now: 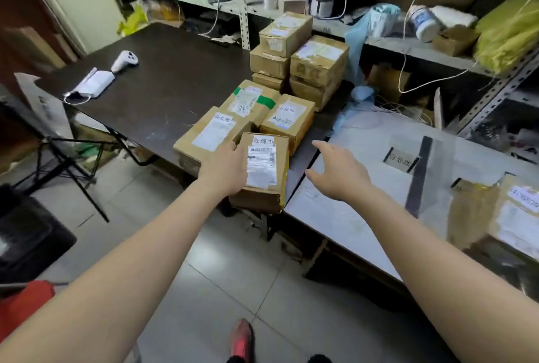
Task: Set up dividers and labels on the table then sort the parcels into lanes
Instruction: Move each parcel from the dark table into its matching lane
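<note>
The setting-up part looks finished, or close to it: on the white table (350,216) to the right a dark divider strip (420,176) lies across the top, and a label card (401,158) sits just beside it on its left. A second card seems to lie on the strip's other side, but it is too blurred to be sure. Sorting appears to have only just begun. One parcel (516,216) lies in the lane right of the strip, at the picture's edge, while most of the load waits on the dark table (175,79): a stack of boxes (318,65) at the back corner and a cluster of flat boxes (250,100) in front of it. The nearest box (259,196) is the one in hand. It sits at the dark table's front corner, reaching out past the edge, and bears a handwritten tag above a printed shipping label. The left hand (224,170) holds it by its left side, fingers curled over the upper edge. The right hand (338,176) is spread and holds nothing, poised over the white table's near corner just right of the box, not touching it. Judging by the pile, nearly all the sorting is left. A white controller (125,60) lies at the dark table's far left.
</note>
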Demonstrator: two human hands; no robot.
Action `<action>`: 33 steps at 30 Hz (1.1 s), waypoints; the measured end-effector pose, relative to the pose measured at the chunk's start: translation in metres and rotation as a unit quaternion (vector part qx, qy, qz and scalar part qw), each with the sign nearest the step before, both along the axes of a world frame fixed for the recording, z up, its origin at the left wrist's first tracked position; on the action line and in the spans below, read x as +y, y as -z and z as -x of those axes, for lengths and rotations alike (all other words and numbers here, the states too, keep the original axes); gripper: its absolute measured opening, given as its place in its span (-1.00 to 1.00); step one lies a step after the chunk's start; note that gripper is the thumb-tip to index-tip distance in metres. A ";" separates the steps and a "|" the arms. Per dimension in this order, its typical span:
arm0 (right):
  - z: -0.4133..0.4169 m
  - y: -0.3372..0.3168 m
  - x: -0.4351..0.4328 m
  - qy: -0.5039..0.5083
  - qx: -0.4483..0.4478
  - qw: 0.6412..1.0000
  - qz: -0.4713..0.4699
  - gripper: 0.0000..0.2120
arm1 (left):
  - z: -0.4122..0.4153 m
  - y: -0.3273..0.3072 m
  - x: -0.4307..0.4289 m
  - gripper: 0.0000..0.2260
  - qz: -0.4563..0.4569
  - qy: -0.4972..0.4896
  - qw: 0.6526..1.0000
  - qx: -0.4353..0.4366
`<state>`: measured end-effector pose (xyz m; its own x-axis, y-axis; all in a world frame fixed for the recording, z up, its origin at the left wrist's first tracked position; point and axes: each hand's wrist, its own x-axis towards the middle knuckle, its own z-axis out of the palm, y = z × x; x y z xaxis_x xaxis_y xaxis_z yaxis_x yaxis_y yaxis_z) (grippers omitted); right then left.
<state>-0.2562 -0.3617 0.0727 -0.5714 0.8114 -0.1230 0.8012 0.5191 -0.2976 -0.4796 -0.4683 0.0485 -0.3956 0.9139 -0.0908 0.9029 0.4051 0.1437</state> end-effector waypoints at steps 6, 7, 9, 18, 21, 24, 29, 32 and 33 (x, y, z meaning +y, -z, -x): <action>0.061 0.033 -0.003 0.060 -0.010 0.996 0.062 -0.34 | 0.036 0.045 0.016 -0.70 0.024 0.033 0.997 -0.072; 0.068 0.038 -0.004 0.070 -0.004 0.994 0.078 -0.34 | 0.039 0.050 0.017 -0.69 0.029 0.025 0.995 -0.095; 0.079 0.048 -0.005 0.092 0.016 0.989 0.116 -0.34 | 0.041 0.059 0.020 -0.57 0.029 -0.001 0.990 -0.141; 0.106 0.080 -0.015 0.225 0.183 0.918 0.271 -0.52 | 0.040 0.080 0.024 -0.53 0.003 -0.150 0.914 -0.377; 0.103 0.076 -0.014 0.249 0.225 0.901 0.275 -0.54 | 0.035 0.072 0.032 -0.51 -0.010 -0.134 0.937 -0.322; 0.086 0.059 -0.009 0.266 0.249 0.896 0.254 -0.52 | 0.020 0.052 0.045 -0.52 -0.028 -0.111 0.951 -0.286; 0.029 0.020 0.000 0.295 0.279 0.894 0.191 -0.55 | -0.032 0.009 0.068 -0.52 -0.063 -0.054 0.954 -0.288; -0.021 0.001 0.006 0.311 0.297 0.890 0.152 -0.55 | -0.080 -0.017 0.081 -0.50 -0.090 -0.020 0.953 -0.288; -0.039 -0.005 0.009 0.314 0.299 0.890 0.141 -0.56 | -0.097 -0.025 0.086 -0.51 -0.099 -0.011 0.952 -0.290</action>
